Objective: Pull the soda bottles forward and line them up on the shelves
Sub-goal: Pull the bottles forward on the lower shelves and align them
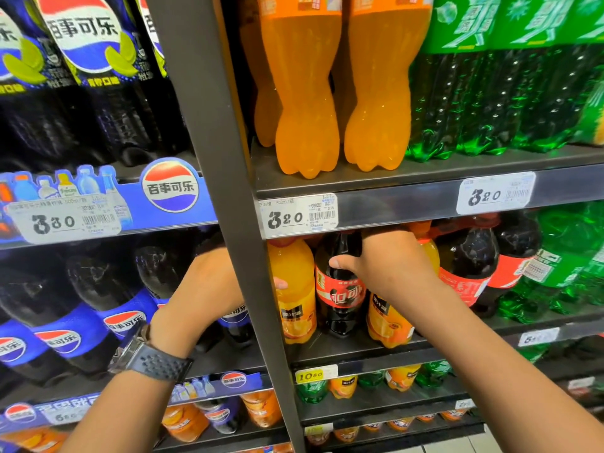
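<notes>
Nearest is the watch [153,362] on the left wrist. Left hand [206,289] reaches round the shelf post [228,158], one fingertip [280,283] touching an orange bottle [294,256]; I cannot tell its grip. Right hand [389,259] lays its thumb on the cola bottle [340,299], fingers hidden behind. Bottles at the shelf edge [359,356] stand mixed and uneven, so lining up seems barely begun.

Two hands [204,289] [387,261], one wristwatch [153,361], two front tall orange bottles [302,93] [380,93]
</notes>
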### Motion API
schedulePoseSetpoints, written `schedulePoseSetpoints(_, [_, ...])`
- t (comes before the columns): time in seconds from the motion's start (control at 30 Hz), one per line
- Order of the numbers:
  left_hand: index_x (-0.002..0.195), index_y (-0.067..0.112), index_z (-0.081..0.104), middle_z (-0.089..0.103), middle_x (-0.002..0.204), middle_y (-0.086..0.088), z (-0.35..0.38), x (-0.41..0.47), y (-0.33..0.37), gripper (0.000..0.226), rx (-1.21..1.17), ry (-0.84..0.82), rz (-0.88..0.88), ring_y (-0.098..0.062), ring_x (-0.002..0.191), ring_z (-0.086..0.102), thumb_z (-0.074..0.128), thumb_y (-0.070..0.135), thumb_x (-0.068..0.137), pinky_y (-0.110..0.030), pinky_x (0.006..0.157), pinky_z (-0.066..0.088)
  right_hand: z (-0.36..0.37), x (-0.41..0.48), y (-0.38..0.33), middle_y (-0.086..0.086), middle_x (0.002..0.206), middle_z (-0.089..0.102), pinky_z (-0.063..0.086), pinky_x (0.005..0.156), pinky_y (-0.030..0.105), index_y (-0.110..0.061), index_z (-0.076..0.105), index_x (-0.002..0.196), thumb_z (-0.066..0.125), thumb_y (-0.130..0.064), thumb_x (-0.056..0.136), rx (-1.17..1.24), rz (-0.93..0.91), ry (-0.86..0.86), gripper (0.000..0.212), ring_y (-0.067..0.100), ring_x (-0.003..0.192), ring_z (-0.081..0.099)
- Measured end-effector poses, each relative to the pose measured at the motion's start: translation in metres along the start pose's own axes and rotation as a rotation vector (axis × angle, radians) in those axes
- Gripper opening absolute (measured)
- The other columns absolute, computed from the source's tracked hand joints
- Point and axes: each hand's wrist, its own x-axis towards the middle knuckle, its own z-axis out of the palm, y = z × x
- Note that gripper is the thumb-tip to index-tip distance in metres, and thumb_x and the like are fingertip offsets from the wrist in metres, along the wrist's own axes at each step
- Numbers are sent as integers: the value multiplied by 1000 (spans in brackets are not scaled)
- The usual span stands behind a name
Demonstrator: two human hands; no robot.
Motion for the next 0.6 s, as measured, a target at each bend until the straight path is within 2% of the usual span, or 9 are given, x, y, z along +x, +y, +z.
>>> schedulePoseSetpoints(0.1, [70, 17, 42, 49, 68, -5, 0, 3, -6, 24, 80, -76, -127, -20, 63, 38, 63, 8, 78, -29, 59, 35, -1, 1, 7, 6, 74, 61, 41, 57, 28, -8, 63, 92, 56, -59, 85, 138, 25, -74, 52, 21, 67, 53])
schedulePoseSetpoints(0.17, [70, 14, 43, 50, 67, -6, -1, 3, -7, 20, 130, -93, -131, -21, 63, 39, 60, 8, 78, -28, 58, 35, 1, 1, 9, 4, 66, 56, 37, 51, 26, -8, 58, 76, 60, -55, 85, 186, 68, -79, 49, 19, 64, 53])
schedulePoseSetpoints(0.23, [66, 14, 42, 48, 63, -3, -4, 1, -5, 22, 126, -87, -86, -19, 61, 38, 59, 8, 79, -28, 56, 32, 4, -1, 7, 2, 54, 48, 27, 42, 24, -9, 51, 62, 60, -57, 83, 166, 89, -22, 54, 12, 52, 45])
schedulePoseSetpoints(0.3, [60, 22, 38, 43, 58, 4, -8, -3, 3, 31, 82, -41, -7, -12, 56, 35, 57, 9, 81, -24, 52, 27, 8, -4, 6, 2, 53, 50, 30, 43, 25, -7, 57, 65, 61, -60, 81, 159, 73, 49, 55, 12, 49, 44])
schedulePoseSetpoints(0.33, [60, 27, 37, 43, 57, 9, -11, -7, 7, 32, -6, 20, -13, -11, 56, 39, 55, 12, 81, -19, 50, 26, 9, -5, 7, 3, 58, 55, 35, 45, 27, -7, 61, 72, 61, -60, 81, 184, 61, 79, 54, 14, 52, 49])
schedulePoseSetpoints(0.4, [69, 32, 45, 51, 68, 12, -14, -20, 16, 21, -242, 213, -92, -5, 65, 49, 54, 17, 82, -14, 53, 34, 14, -10, 10, 2, 69, 60, 39, 51, 27, -9, 62, 81, 63, -57, 81, 307, 58, 118, 48, 18, 64, 56])
schedulePoseSetpoints(0.47, [89, 29, 53, 56, 86, 9, -13, -37, 25, 10, -380, 421, -136, -6, 80, 56, 54, 19, 89, -9, 66, 41, 19, -21, 15, -5, 69, 54, 34, 51, 22, -18, 51, 76, 66, -53, 81, 411, 32, 174, 38, 13, 66, 52])
schedulePoseSetpoints(0.53, [100, 27, 53, 52, 92, 6, -8, -54, 37, 9, -414, 584, -126, -13, 85, 55, 51, 23, 92, -13, 75, 40, 24, -36, 22, -12, 66, 54, 34, 50, 15, -26, 51, 84, 69, -47, 80, 515, -33, 241, 28, 5, 63, 52])
schedulePoseSetpoints(0.6, [99, 25, 51, 48, 91, 5, -1, -68, 53, 7, -384, 675, -59, -13, 83, 52, 51, 25, 92, -16, 76, 38, 29, -52, 34, -14, 66, 59, 43, 52, 11, -32, 59, 108, 72, -41, 79, 696, -45, 278, 33, 1, 65, 58])
